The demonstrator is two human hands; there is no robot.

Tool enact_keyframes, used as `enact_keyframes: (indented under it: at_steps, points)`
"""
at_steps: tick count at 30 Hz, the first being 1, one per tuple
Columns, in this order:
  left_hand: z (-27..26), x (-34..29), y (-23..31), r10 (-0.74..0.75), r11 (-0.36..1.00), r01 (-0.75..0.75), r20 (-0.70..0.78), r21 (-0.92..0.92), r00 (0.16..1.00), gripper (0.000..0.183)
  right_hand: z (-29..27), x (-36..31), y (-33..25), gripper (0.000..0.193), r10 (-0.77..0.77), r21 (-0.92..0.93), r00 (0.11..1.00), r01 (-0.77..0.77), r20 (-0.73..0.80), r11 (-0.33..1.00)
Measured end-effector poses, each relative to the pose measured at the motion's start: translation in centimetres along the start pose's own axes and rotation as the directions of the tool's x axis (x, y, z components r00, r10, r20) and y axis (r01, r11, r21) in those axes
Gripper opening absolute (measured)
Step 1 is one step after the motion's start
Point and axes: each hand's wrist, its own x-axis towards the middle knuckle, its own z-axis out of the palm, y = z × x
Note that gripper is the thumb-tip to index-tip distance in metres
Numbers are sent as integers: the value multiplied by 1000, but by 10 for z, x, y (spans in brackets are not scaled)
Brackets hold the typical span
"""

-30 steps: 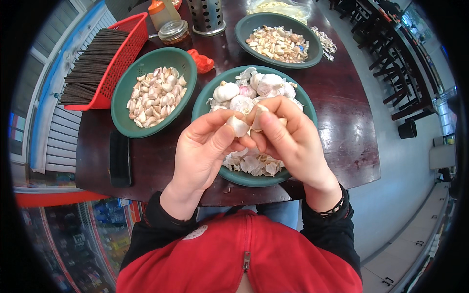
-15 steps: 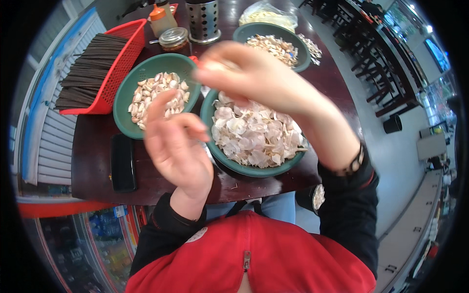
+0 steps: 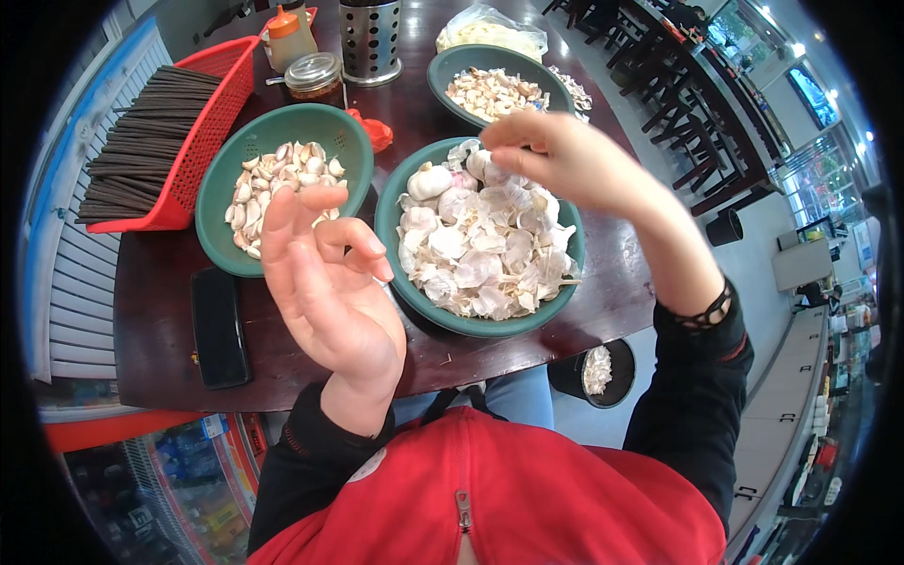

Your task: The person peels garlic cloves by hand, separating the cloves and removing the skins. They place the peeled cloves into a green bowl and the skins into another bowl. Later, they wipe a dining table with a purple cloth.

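"What are the hands doing?"

"The left hand is loosely spread, its fingers softly bent, with nothing visible in its grasp. It is raised in front of the green strainer on the left, hiding part of it."

"And the right hand?"

"Its fingers curve downward above the far right part of the green bowl. They are partly bent, and whether they grip anything cannot be told."

"Where is the garlic?"

"Round, papery garlic bulbs sit toward the far side of that bowl; crinkled, thin skins heap over the near side. Smooth, teardrop-shaped cloves fill the strainer, whose wall is dotted with small holes. More pale pieces lie in the far bowl."

"What else is on the table?"

"Its dark top is glossy. A flat black phone lies near left. Beyond it, a red plastic basket carries straight dark sticks. Farther off stand a glass jar and a shiny metal cylinder punched with round holes."

"Anything lower down?"

"Near right, a round black bin holds pale, flaky scraps."
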Motion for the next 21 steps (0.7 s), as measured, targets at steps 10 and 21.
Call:
enact_keyframes:
  at_steps: [10,21]
  points:
    - [-1,-2,-7,-23,1000,23,54,0,998,38,65,-55,2,33,-345,-309,938,321,-23,895]
    - [-1,-4,-11,-118,993,120,140,-7,983,35,49,20,10,25,-319,-303,947,294,-33,907]
